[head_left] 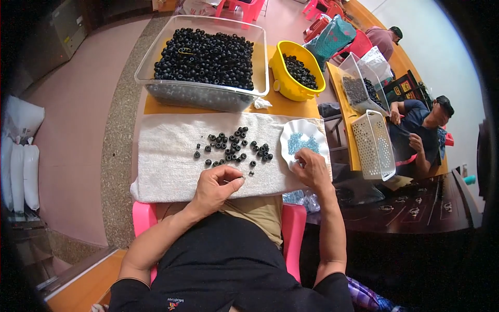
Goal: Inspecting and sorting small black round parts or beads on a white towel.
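We see the left hand (pixel 215 186) curled at six o'clock on the white towel (pixel 166 166), fingertips pinched together on something too small to tell. The black rings (pixel 234 148) lie scattered at twelve o'clock of it. The right hand (pixel 311 169) pinches at the white dish (pixel 291 136) of blue pieces (pixel 303 143).

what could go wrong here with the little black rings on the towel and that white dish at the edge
1. The white dish of blue pieces sits at the towel's right end, near the table edge; the right hand pressing its rim might tip it.
2. The loose black rings lie just ahead of the left hand, so a sweep could scatter them.
3. The clear bin is heaped close to its rim, so rings may spill out.
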`<state>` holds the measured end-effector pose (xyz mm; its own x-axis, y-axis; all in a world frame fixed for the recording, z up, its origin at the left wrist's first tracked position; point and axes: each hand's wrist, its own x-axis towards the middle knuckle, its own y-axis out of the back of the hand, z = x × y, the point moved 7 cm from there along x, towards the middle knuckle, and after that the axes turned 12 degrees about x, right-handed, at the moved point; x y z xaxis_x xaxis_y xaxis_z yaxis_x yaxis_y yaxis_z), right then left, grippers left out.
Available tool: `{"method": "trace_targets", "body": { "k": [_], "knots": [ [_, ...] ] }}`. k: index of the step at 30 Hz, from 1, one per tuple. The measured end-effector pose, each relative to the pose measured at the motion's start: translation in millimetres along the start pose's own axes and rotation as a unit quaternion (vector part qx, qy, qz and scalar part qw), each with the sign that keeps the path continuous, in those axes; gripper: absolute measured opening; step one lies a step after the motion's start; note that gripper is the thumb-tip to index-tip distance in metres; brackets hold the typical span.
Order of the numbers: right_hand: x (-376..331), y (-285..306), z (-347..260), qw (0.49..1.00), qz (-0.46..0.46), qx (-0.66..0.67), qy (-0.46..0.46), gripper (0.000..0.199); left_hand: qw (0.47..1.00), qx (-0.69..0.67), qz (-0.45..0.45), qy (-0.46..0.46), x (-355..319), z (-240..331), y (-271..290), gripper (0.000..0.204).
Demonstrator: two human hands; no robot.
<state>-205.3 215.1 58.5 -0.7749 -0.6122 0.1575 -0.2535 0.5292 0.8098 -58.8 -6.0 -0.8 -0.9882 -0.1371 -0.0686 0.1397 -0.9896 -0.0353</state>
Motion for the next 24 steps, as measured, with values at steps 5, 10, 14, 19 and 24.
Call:
{"method": "trace_targets", "body": {
  "k": [5, 10, 14, 19, 24],
  "knots": [
    [-3, -1, 8, 1.0, 0.006, 0.004, -0.012, 0.016, 1.0, -0.011, 0.001, 0.006, 0, 0, 0, 0.009],
    [-2, -5, 12, 1.0, -0.02, -0.005, -0.016, 0.014, 1.0, -0.008, 0.003, 0.002, 0, 0, 2, 0.009],
    [0, -2, 10, 0.999, -0.002, -0.015, -0.034, 0.014, 1.0, -0.018, 0.0, 0.016, -1, -3, 3, 0.013],
    [1, -3, 16, 0.999, 0.008, -0.037, 0.001, 0.012, 0.999, -0.029, -0.006, 0.014, 0, -4, 1, 0.012],
    [4, -4, 15, 0.999, -0.01, -0.039, -0.02, 0.012, 0.999, -0.022, -0.005, 0.028, -2, -3, 2, 0.011]
  ]
}}
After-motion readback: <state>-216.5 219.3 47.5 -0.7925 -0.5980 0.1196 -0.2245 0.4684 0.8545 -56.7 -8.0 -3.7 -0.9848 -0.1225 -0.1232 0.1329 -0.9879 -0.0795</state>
